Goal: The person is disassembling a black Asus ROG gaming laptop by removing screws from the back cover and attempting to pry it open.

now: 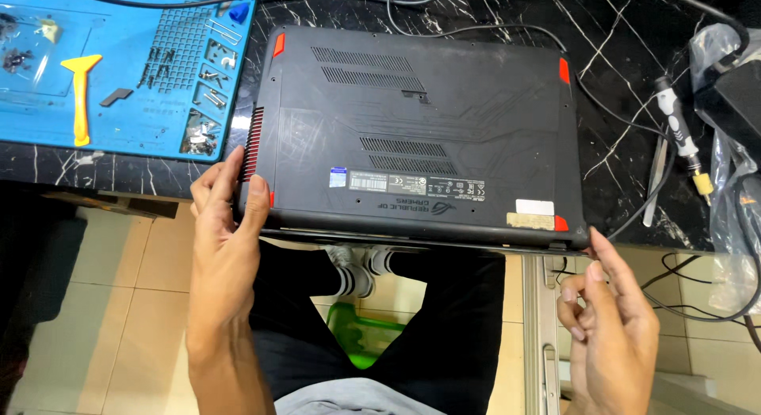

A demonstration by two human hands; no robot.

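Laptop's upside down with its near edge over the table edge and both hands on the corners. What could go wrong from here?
1. The laptop overhangs the black marble table; the left hand grips one corner, but the right hand only touches the other with a fingertip, so it might tip or slide off.
2. Cables run close behind it and may snag.
3. Sliding it left could knock loose screws on the blue mat.
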